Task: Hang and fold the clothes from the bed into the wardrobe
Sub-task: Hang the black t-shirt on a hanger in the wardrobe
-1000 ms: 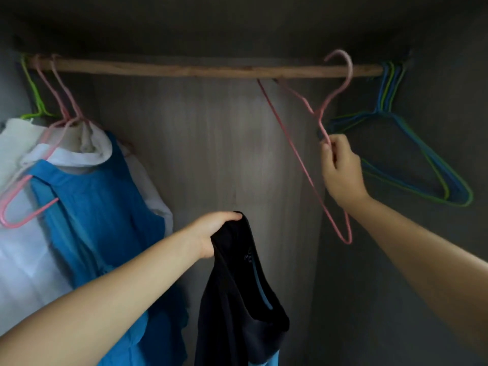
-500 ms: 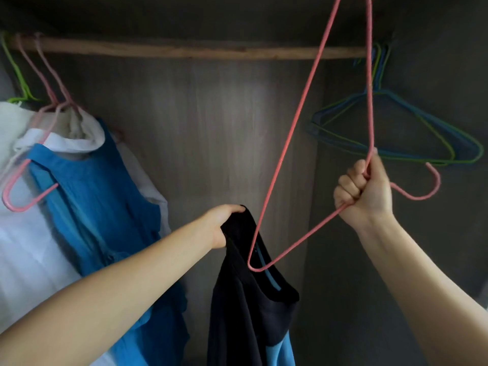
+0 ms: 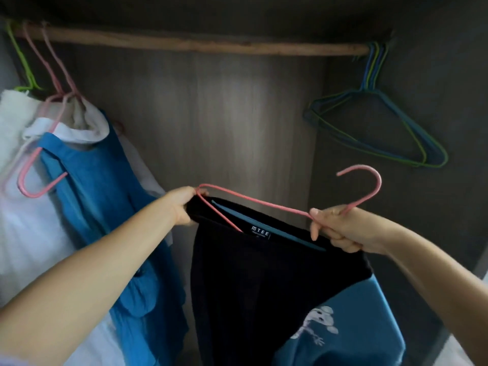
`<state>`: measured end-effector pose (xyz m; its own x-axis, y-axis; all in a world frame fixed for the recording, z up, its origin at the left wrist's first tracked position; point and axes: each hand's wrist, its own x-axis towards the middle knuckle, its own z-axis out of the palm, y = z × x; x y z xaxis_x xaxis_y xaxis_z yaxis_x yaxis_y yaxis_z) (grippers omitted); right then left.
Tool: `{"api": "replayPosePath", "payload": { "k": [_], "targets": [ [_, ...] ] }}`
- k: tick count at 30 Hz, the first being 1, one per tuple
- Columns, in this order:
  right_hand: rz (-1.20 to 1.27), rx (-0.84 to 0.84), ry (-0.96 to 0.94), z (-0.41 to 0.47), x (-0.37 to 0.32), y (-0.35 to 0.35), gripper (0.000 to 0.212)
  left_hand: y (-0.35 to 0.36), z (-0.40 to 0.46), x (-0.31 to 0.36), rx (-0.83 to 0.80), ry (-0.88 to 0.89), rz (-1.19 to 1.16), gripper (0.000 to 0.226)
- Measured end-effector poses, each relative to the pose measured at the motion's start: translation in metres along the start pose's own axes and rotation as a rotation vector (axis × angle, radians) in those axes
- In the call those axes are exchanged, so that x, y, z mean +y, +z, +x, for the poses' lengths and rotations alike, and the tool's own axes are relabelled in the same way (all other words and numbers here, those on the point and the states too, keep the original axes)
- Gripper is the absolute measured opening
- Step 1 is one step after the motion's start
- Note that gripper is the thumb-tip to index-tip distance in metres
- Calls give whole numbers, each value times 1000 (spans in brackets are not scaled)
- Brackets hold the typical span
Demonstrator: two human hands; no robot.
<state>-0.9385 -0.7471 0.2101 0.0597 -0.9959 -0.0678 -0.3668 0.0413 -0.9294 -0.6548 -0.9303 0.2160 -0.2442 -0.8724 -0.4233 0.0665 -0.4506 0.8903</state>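
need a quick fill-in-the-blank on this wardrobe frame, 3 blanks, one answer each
1. The right hand grips the neck of a ____ hanger.
2. The left hand holds the collar of the ____ shirt.
3. The spare blue and green hangers hang at the rail's ____ end.

Answers: pink; black; right

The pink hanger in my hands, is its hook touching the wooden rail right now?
Apart. The head view shows the pink hanger's hook well below the wooden rail, with bare wardrobe back panel between them; the right hand grips it by the neck.
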Motion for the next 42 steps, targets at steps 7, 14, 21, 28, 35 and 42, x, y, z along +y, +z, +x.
{"api": "replayPosePath", "payload": {
  "k": [7, 14, 21, 28, 35, 42],
  "targets": [
    [-389, -58, 210, -17, -9, -7, 45, 26, 10, -34, 24, 392, 517, 19],
    [-66, -45, 331, 13, -23, 29, 24, 82, 6, -49, -39, 783, 988, 23],
    [448, 13, 337, 71, -69, 46, 27, 52, -32, -37, -81, 767, 1202, 24],
    [430, -15, -31, 123, -205, 88, 20, 62, -130, 0, -142, 774, 605, 69],
    [282, -42, -464, 147, -289, 142, 16, 18, -154, 66, 316, 862, 532, 58],
    [-261, 120, -525, 197, -327, 196, 10, -41, -133, 127, 783, 760, 788, 53]
  ]
}}
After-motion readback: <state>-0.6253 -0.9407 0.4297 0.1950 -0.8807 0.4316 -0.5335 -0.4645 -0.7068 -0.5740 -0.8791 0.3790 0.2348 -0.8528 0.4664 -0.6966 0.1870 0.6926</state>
